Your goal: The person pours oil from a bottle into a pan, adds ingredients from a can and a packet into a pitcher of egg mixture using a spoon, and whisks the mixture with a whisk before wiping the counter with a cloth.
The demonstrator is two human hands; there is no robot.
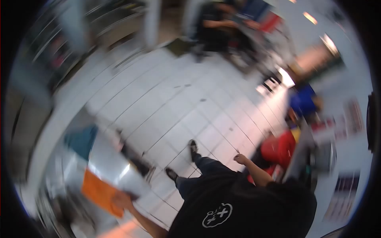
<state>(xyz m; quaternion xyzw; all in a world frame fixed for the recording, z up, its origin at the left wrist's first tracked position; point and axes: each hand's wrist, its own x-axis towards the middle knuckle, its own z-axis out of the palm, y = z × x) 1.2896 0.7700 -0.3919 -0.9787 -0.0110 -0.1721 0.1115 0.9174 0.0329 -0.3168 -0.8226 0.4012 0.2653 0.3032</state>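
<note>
My left hand (122, 199) is at the lower left, closed on the near edge of an orange cloth (99, 191). The cloth is spread flat in front of a shiny metal table (113, 168); blur hides whether it touches the top. Beyond it lies a teal cloth (82, 142) on the metal surface. Held out over the floor, my right hand (240, 159) has curled fingers. A small thin dark bit shows at its fingertips, too small to name.
White tiles cover the floor (170, 107). To the right stand a red container (279, 148) and a blue object (303, 101) by the wall. A seated person in dark clothes (216, 29) is at the back. Shelves (51, 43) line the far left.
</note>
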